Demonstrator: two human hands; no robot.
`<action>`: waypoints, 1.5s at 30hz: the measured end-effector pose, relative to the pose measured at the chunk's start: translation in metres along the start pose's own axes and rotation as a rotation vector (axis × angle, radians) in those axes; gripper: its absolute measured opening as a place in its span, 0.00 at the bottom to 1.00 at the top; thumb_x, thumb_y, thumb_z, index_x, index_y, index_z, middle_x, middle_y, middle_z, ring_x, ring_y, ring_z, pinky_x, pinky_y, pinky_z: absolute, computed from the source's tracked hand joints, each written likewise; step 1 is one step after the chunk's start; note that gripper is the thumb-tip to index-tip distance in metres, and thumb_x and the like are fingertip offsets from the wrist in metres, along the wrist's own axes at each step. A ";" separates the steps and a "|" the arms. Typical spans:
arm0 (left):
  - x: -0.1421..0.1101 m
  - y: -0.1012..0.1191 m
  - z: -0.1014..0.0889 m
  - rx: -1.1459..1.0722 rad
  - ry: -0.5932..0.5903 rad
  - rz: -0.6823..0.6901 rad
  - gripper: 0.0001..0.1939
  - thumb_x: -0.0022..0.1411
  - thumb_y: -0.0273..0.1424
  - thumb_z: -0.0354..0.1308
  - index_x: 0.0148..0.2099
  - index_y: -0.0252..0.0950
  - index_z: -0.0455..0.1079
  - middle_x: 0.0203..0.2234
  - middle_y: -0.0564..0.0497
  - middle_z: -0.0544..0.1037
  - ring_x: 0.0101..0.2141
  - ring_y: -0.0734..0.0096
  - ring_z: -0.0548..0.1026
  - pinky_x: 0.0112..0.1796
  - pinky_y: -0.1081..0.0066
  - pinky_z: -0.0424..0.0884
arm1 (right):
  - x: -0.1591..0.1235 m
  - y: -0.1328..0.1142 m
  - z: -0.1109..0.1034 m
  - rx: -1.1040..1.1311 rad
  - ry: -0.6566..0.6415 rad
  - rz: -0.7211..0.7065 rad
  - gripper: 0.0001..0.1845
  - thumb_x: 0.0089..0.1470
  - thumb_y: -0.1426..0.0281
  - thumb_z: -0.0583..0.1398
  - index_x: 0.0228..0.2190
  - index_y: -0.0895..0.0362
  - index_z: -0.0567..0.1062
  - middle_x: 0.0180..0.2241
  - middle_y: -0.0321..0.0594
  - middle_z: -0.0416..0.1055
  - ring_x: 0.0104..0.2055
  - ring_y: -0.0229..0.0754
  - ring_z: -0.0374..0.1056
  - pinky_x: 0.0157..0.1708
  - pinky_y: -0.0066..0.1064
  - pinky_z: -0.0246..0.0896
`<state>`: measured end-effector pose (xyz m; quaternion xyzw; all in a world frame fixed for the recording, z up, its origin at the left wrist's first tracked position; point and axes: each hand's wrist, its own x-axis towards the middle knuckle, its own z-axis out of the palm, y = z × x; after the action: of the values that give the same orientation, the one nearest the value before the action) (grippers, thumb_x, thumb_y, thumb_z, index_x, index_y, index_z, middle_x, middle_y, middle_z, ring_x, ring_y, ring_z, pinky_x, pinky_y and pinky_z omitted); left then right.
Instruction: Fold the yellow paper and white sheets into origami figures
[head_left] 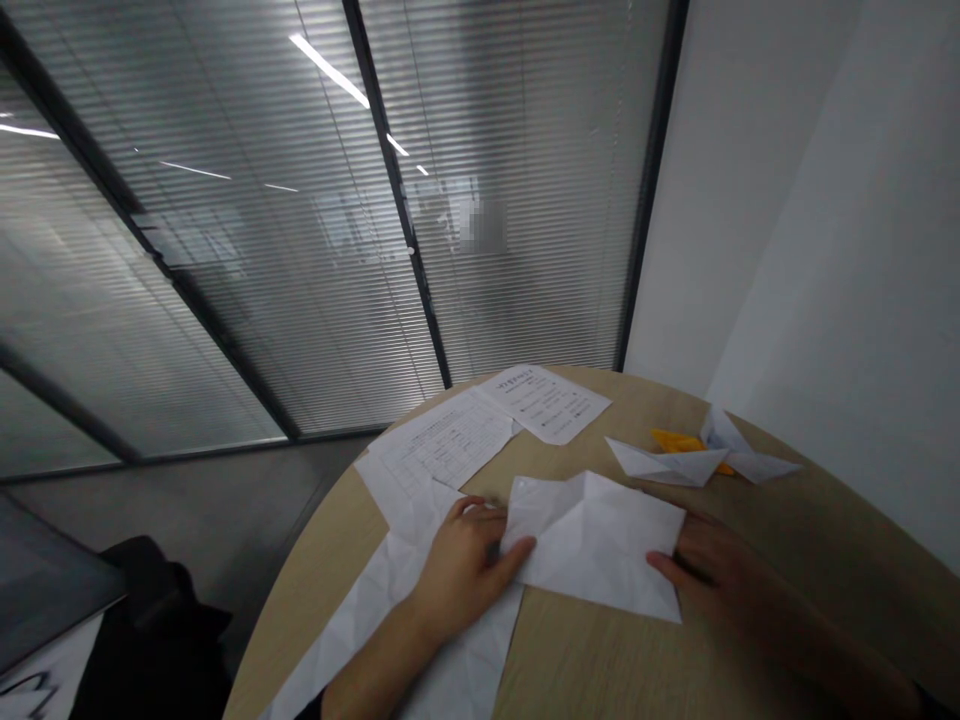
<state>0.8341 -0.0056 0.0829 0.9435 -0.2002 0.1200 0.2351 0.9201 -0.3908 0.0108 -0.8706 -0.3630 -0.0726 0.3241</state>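
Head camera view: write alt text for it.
The left hand and right hand rest on a creased, folded white paper sheet on a curved wooden table, with printed forms and another folded white paper beyond.

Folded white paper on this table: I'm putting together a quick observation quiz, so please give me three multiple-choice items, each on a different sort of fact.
1. Where does the orange paper lie?
A. On the floor
B. Partly behind folded white paper on the table
C. Held up in the air

2. How many printed sheets lie at the table's far side?
A. One
B. Two
C. Four

3. What state is the creased white paper between the left hand and right hand in?
A. Rolled into a tube
B. Crumpled into a ball
C. Folded and lying flat

Answers:
1. B, since only part of the orange shows past the white folds.
2. B, since two separate printed pages are visible.
3. C, since fold lines cross it as it lies on the table.
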 end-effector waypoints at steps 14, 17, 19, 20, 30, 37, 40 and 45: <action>-0.002 0.000 0.008 0.097 0.053 0.114 0.14 0.74 0.23 0.63 0.58 0.41 0.76 0.65 0.41 0.83 0.62 0.47 0.82 0.62 0.44 0.80 | 0.002 -0.033 0.005 -0.201 0.205 -0.139 0.44 0.72 0.65 0.65 0.82 0.43 0.60 0.82 0.50 0.64 0.82 0.68 0.63 0.79 0.70 0.60; -0.003 0.005 0.007 0.054 -0.077 0.192 0.18 0.80 0.28 0.60 0.68 0.42 0.75 0.70 0.41 0.82 0.65 0.48 0.82 0.67 0.44 0.78 | -0.003 -0.045 0.007 -0.184 0.016 -0.210 0.47 0.72 0.64 0.66 0.84 0.42 0.58 0.85 0.45 0.57 0.85 0.66 0.57 0.81 0.68 0.58; -0.003 0.009 0.004 0.028 -0.131 0.191 0.19 0.82 0.33 0.62 0.70 0.42 0.76 0.70 0.41 0.82 0.67 0.47 0.82 0.69 0.43 0.77 | -0.006 -0.048 0.012 -0.148 -0.119 -0.201 0.48 0.74 0.62 0.67 0.85 0.40 0.56 0.86 0.42 0.55 0.85 0.63 0.56 0.82 0.65 0.58; -0.003 0.010 0.003 0.022 -0.145 0.187 0.20 0.82 0.35 0.63 0.70 0.41 0.76 0.70 0.41 0.82 0.67 0.47 0.82 0.69 0.43 0.76 | -0.007 -0.048 0.015 -0.130 -0.171 -0.182 0.47 0.75 0.61 0.66 0.85 0.38 0.55 0.86 0.40 0.54 0.85 0.62 0.57 0.82 0.63 0.58; -0.005 0.007 0.003 0.008 -0.147 0.156 0.21 0.79 0.39 0.67 0.70 0.43 0.78 0.71 0.42 0.81 0.67 0.45 0.82 0.69 0.40 0.75 | -0.011 -0.029 0.013 -0.147 -0.188 -0.083 0.47 0.77 0.58 0.66 0.85 0.44 0.53 0.85 0.43 0.55 0.84 0.61 0.59 0.82 0.58 0.59; -0.005 0.009 0.002 0.009 -0.154 0.165 0.22 0.79 0.37 0.67 0.71 0.44 0.78 0.72 0.42 0.81 0.69 0.46 0.81 0.72 0.41 0.73 | -0.019 -0.010 0.013 -0.195 -0.095 0.002 0.45 0.76 0.55 0.66 0.84 0.48 0.60 0.83 0.47 0.59 0.82 0.65 0.63 0.80 0.61 0.64; -0.005 0.009 0.002 0.005 -0.150 0.164 0.22 0.79 0.37 0.67 0.70 0.43 0.78 0.72 0.42 0.81 0.68 0.45 0.81 0.71 0.40 0.74 | -0.021 -0.006 0.017 -0.210 -0.063 -0.029 0.46 0.74 0.57 0.67 0.84 0.46 0.60 0.83 0.46 0.62 0.81 0.65 0.66 0.79 0.61 0.67; -0.004 0.010 0.001 -0.001 -0.151 0.167 0.22 0.79 0.38 0.67 0.71 0.43 0.78 0.71 0.42 0.81 0.68 0.45 0.81 0.71 0.40 0.73 | -0.020 -0.004 0.021 -0.248 -0.042 -0.027 0.45 0.75 0.57 0.66 0.84 0.46 0.60 0.83 0.45 0.62 0.82 0.63 0.64 0.80 0.61 0.66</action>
<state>0.8262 -0.0131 0.0847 0.9298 -0.2955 0.0674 0.2090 0.9006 -0.3878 -0.0107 -0.9003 -0.3698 -0.1032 0.2053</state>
